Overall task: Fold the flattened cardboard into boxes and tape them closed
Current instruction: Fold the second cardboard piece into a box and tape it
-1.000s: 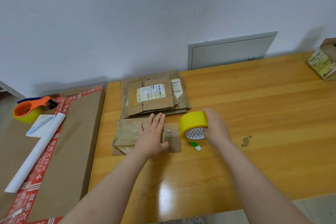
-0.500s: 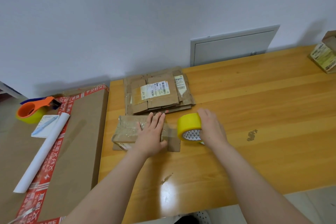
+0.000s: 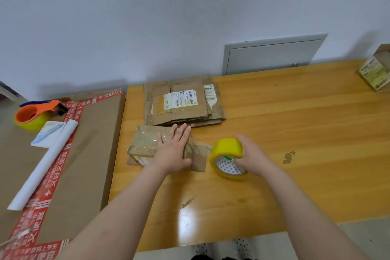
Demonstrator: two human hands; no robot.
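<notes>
Left hand (image 3: 172,152) lies flat on small taped box (image 3: 143,143) at the near-left of the wooden table (image 3: 295,133), fingers straight and close together. Right hand (image 3: 251,156) grips yellow tape roll (image 3: 226,151) just right of the box, fingers curled round it. Flattened cardboard stack (image 3: 183,110) sits just behind; its white shipping label (image 3: 180,100) has a barcode, print too small to read. Red tape (image 3: 54,173) on the large carton (image 3: 88,154) to the left reads 又好又便宜.
</notes>
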